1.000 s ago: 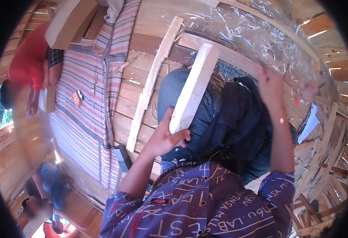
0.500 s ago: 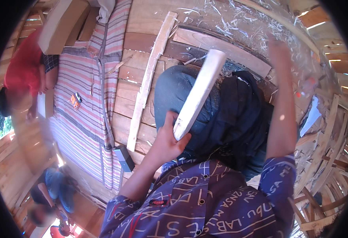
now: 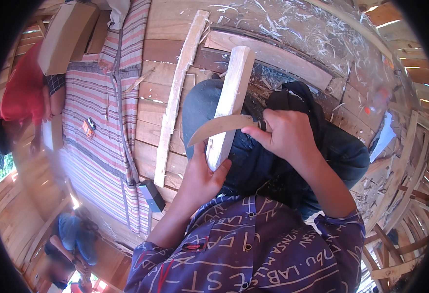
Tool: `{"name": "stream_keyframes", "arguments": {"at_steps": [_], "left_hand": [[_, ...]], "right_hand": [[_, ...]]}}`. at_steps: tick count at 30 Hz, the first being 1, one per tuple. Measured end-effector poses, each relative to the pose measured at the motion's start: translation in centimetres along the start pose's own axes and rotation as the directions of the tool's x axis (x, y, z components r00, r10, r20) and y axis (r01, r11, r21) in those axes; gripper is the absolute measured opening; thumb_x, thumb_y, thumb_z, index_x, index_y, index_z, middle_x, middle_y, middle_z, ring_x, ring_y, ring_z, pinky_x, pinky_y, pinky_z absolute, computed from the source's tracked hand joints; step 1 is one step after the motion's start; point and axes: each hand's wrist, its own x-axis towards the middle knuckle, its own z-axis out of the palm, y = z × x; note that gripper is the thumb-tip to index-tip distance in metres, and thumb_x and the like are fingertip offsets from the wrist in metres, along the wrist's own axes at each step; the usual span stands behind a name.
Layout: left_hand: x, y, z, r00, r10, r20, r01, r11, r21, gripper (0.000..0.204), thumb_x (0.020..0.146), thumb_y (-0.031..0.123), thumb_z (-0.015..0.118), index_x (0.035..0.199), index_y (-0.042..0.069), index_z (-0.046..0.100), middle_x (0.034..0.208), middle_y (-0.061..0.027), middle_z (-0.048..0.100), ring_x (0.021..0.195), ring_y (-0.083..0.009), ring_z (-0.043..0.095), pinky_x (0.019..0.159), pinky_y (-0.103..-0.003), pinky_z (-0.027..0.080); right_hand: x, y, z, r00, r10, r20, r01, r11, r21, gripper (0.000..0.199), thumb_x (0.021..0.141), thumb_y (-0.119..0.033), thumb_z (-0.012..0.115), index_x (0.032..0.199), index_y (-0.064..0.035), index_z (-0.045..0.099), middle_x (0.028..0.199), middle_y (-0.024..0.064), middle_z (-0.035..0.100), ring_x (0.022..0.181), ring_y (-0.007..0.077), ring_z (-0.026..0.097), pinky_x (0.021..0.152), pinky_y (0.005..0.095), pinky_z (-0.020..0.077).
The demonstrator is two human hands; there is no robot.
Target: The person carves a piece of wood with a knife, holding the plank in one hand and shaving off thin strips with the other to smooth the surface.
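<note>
The fingers of the left hand [image 3: 202, 176] are gripping the near end of a wooden billet [image 3: 238, 78], slanting over the left thigh [image 3: 199, 100]; those of the right hand [image 3: 290, 134] are gripping a curved knife [image 3: 221, 128] crossing it. Careful carving is probably calling for keeping the left fingers clear of its tip. I am counting one billet, one knife, one long wooden strip [image 3: 176, 100] lying left, one plank [image 3: 273, 57] lying far

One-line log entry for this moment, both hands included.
left hand: grips block | right hand: holds knife | knife: crosses over block, contact unclear
</note>
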Motion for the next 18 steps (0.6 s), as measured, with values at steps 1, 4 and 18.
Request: {"name": "stream_keyframes", "arguments": {"at_steps": [1,4,18], "left_hand": [[-0.1,0.2,0.1,1.000,-0.022,-0.012,0.023,0.998,0.053,0.060,0.085,0.003,0.058,0.136,-0.001,0.026,0.084,-0.0124,0.060,0.066,-0.0175,0.061,0.057,-0.030,0.048],[-0.1,1.6,0.3,0.991,-0.128,-0.041,0.134,0.974,0.181,0.055,0.084,0.006,0.061,0.129,-0.001,0.031,0.086,-0.0189,0.062,0.068,-0.0248,0.065,0.058,-0.036,0.049],[-0.6,2.8,-1.4,0.978,0.089,-0.187,-0.029,0.953,0.302,0.036,0.081,0.012,0.065,0.112,-0.002,0.053,0.077,-0.0270,0.064,0.073,-0.0455,0.064,0.067,-0.048,0.051]], "right_hand": [[0.4,0.4,0.0,1.000,0.002,0.015,-0.001,1.000,-0.027,0.060,0.083,-0.061,0.063,0.057,-0.0066,0.056,0.048,0.0088,0.054,0.046,0.0285,0.059,0.045,0.0369,0.0472],[3.1,2.8,-1.0,0.983,0.180,-0.037,-0.183,0.980,-0.078,0.061,0.087,-0.060,0.058,0.068,-0.0021,0.062,0.057,0.0148,0.059,0.058,0.0351,0.062,0.056,0.0426,0.0495],[-2.1,1.6,-2.1,0.961,0.266,-0.081,-0.239,0.940,0.245,0.048,0.083,-0.043,0.072,0.062,-0.0027,0.057,0.049,0.0120,0.050,0.044,0.0309,0.054,0.045,0.0378,0.0412]]}}
